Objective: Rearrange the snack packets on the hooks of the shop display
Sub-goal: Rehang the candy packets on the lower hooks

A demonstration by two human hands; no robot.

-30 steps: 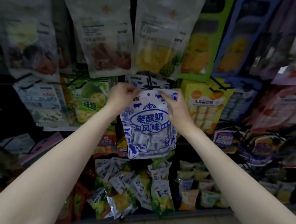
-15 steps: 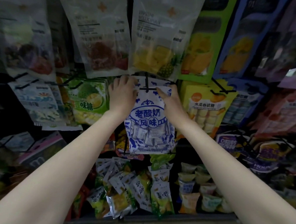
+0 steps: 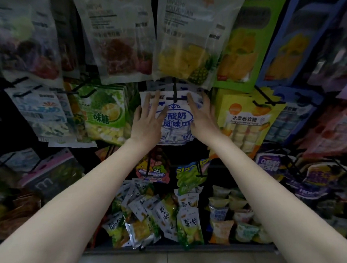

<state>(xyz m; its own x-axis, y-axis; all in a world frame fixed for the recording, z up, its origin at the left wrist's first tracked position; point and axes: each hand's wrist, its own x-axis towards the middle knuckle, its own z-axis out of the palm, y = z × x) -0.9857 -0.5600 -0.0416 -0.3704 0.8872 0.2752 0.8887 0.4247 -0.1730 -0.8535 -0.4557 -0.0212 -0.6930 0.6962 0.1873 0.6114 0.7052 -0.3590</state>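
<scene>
Head view: blue-white packet (image 3: 176, 119) on hook (image 3: 175, 94), btwn flat hands.

Yogurt-candy packet (image 3: 175, 119) on hook (image 3: 175, 97)

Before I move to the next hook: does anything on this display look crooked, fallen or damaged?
The blue-and-white packet hangs straight on its black hook, with the left hand and right hand flat against it. Lower down, the small packets lie in a loose, tilted heap rather than hanging. No visible damage.
</scene>
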